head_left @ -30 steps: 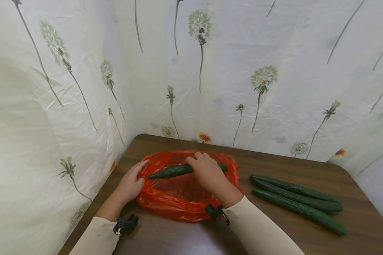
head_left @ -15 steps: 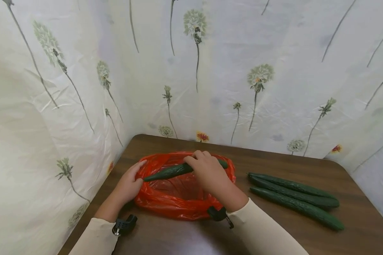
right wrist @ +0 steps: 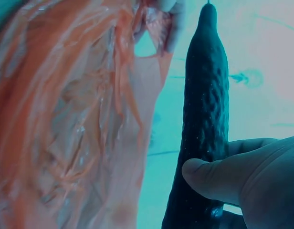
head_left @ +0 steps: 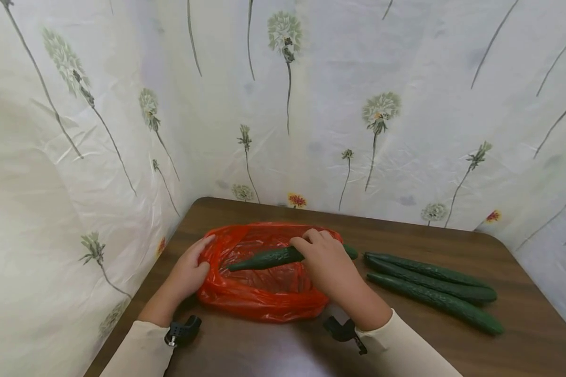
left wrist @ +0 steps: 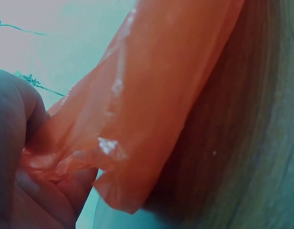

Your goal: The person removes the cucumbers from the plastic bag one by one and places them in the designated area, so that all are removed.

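Observation:
A dark green cucumber (head_left: 264, 259) hangs over the mouth of a red plastic bag (head_left: 269, 309), lying roughly crosswise. My right hand (head_left: 327, 267) grips it near its thicker right part, whose end reaches past the bag's rim. The right wrist view shows the thumb (right wrist: 204, 174) pressed on the cucumber's bumpy skin, fingers behind it. At the bag's left side, my left hand (head_left: 184, 277) holds the rim; in the left wrist view the plastic (left wrist: 137, 105) is bunched between thumb and fingers. The cucumber's thin tip is a little apart from the left hand.
Several more items fill the scene: three cucumbers (head_left: 434, 301) lie side by side on the brown wooden table (head_left: 405, 356), right of the bag. A flower-patterned cloth (head_left: 311, 104) stands behind and left of the table. Each wrist wears a black strap-on device (head_left: 183, 331).
My right hand has shifted right with the cucumber, drawing its thin tip away from my left hand. The left hand keeps its hold on the bag's rim.

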Motion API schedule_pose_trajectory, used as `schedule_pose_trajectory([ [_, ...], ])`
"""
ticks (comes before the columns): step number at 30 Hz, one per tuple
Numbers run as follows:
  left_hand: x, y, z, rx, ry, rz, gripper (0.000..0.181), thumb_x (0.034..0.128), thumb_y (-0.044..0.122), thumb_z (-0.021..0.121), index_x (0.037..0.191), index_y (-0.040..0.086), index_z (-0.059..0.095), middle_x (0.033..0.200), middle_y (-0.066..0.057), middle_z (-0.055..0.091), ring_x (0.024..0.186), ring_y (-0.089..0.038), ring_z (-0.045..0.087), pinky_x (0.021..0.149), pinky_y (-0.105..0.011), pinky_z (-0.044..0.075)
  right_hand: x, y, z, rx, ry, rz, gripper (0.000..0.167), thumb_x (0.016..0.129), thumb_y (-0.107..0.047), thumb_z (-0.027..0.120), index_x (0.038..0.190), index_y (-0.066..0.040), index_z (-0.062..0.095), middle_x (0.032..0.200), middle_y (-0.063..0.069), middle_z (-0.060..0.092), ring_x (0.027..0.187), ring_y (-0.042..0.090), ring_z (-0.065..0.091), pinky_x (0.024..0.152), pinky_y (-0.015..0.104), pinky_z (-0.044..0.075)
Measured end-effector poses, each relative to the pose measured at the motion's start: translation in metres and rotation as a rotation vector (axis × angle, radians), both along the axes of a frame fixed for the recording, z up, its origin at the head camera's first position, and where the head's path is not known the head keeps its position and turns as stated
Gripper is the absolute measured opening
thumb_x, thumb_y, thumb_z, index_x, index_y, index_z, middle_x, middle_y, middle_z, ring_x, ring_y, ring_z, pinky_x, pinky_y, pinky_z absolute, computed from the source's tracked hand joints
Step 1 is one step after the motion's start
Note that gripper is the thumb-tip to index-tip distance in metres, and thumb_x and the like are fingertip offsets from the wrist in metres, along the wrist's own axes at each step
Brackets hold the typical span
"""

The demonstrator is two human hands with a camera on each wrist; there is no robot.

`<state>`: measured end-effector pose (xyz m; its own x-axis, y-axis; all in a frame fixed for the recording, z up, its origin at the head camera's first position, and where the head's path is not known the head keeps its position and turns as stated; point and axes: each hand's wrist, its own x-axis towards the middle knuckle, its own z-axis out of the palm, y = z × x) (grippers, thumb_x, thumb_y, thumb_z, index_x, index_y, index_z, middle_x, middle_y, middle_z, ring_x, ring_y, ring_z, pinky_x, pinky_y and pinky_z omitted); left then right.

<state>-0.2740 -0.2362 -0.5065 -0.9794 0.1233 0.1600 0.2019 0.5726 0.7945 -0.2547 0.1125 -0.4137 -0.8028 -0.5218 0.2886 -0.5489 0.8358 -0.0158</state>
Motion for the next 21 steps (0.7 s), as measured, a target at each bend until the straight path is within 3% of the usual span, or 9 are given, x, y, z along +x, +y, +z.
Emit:
schedule_pose_trajectory([
  [5, 0.002, 0.003, -0.003, -0.009, -0.004, -0.014, 0.070, 0.0921, -0.002, 0.048, 0.161, 0.011, 0.041, 0.168, -0.019, 0.034, 0.155, -0.041, 0.031, 0.123, -0.059, 0.030, 0.016, 0.021, -0.006, 0.028, -0.001, -0.053, 0.054, 0.088, -0.001, 0.078, 0.135, -0.025, 0.067, 0.116, 0.004, 0.064, 0.098, 0.025, 0.056, 0.072, 0.038, 0.051],
  [11, 0.005, 0.004, -0.006, -0.013, -0.017, -0.010, 0.070, 0.0923, -0.002, 0.048, 0.161, 0.011, 0.041, 0.168, -0.020, 0.034, 0.154, -0.042, 0.032, 0.123, -0.060, 0.029, 0.034, 0.042, -0.010, 0.048, -0.001, -0.091, 0.052, 0.087, -0.004, 0.081, 0.133, -0.025, 0.068, 0.115, 0.003, 0.064, 0.098, 0.025, 0.057, 0.072, 0.038, 0.051],
  [21, 0.000, 0.002, 0.000, -0.010, -0.008, -0.001, 0.069, 0.0935, -0.001, 0.048, 0.161, 0.011, 0.040, 0.168, -0.020, 0.034, 0.154, -0.043, 0.032, 0.123, -0.061, 0.029, 0.044, 0.085, -0.015, 0.013, 0.021, -0.139, 0.053, 0.083, 0.002, 0.080, 0.129, -0.020, 0.068, 0.115, 0.007, 0.065, 0.099, 0.030, 0.059, 0.071, 0.045, 0.055],
])
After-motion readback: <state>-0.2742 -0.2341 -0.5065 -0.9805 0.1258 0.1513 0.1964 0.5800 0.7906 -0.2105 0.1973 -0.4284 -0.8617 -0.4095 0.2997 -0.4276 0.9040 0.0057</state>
